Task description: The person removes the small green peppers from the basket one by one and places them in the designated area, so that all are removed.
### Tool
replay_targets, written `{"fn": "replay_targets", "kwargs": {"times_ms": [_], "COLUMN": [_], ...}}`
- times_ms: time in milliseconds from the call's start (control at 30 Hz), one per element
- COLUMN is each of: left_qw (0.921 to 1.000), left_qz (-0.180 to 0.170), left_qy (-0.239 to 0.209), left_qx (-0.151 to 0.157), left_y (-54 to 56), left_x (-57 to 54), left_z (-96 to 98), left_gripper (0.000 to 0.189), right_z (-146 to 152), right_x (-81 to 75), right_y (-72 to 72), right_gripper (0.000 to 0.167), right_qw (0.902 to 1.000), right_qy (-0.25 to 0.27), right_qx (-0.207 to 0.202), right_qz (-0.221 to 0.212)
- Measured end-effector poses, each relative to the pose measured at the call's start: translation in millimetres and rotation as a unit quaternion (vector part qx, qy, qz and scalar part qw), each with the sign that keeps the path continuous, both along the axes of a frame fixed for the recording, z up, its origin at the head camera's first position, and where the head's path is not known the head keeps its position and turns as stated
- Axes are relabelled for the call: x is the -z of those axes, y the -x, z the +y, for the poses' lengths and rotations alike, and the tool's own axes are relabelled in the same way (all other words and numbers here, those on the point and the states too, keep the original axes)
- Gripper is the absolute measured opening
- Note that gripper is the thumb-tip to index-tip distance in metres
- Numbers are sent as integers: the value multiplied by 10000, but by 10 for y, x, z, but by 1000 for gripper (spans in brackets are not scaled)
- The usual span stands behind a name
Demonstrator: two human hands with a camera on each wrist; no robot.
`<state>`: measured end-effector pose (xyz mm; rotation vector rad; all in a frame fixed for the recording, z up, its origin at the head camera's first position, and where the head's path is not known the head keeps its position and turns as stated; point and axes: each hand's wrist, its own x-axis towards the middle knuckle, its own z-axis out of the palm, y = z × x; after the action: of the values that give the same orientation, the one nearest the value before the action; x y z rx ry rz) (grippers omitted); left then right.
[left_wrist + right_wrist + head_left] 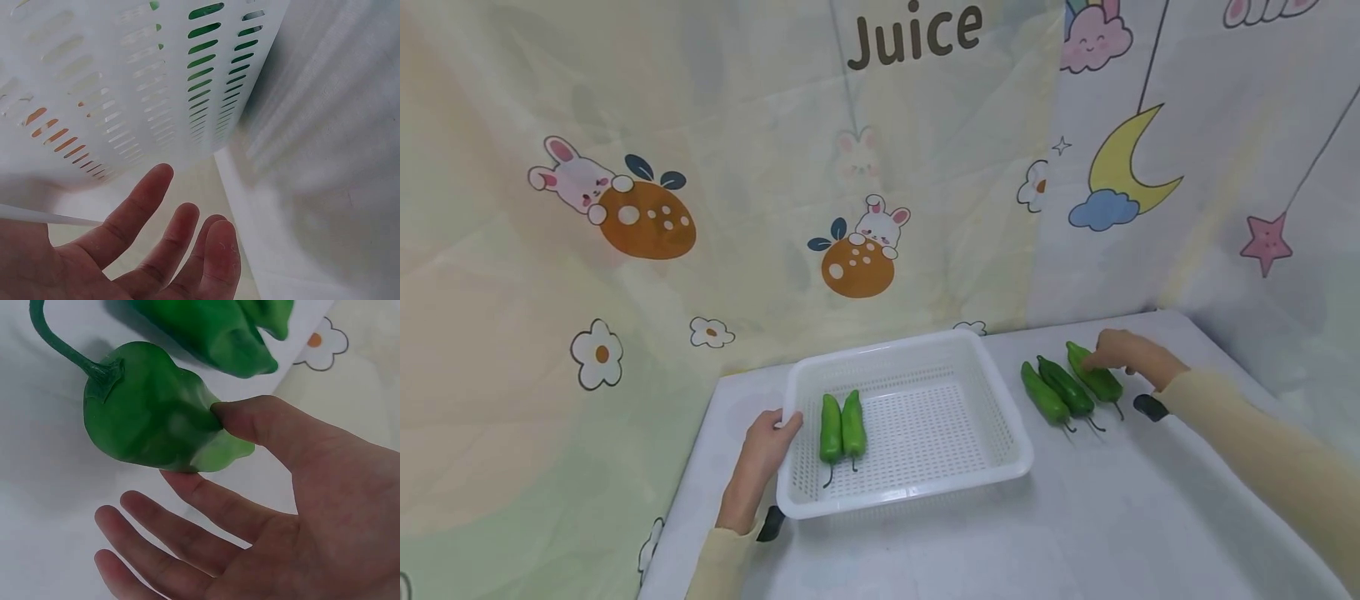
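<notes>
Pinching a glossy green pepper now, wavy-sided, pale-tipped, curvy-stemmed, between narrowly parted right fingers; gripping a white basket with loosely curled left fingers!

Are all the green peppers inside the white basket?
No, only two peppers are in the basket, while three other peppers are outside it.

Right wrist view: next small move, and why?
I'd probably lift the pinched pepper and start it toward the white basket: the right hand has it between thumb and index finger, the left hand holds the basket's rim, and there's bare floor beside the two peppers inside.
</notes>
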<state>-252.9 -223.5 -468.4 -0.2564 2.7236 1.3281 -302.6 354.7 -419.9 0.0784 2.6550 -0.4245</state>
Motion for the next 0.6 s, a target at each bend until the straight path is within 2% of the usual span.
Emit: {"fn": "replay_targets", "kwargs": {"times_ms": [233, 600], "left_qw": [10000, 10000], "left_qz": [52, 60], "left_qy": [-12, 70], "left_qx": [13, -9], "left_y": [7, 27], "left_x": [1, 8], "left_z": [19, 9], "left_gripper": [56, 57], "right_z": [-28, -174], "right_x": [106, 119], "right_y": [-35, -59], "right_gripper": [62, 66], "right_qw": [9998, 9992], "right_qy": [-14, -68], "right_qx": [207, 383], "right_qz": [-47, -123]}}
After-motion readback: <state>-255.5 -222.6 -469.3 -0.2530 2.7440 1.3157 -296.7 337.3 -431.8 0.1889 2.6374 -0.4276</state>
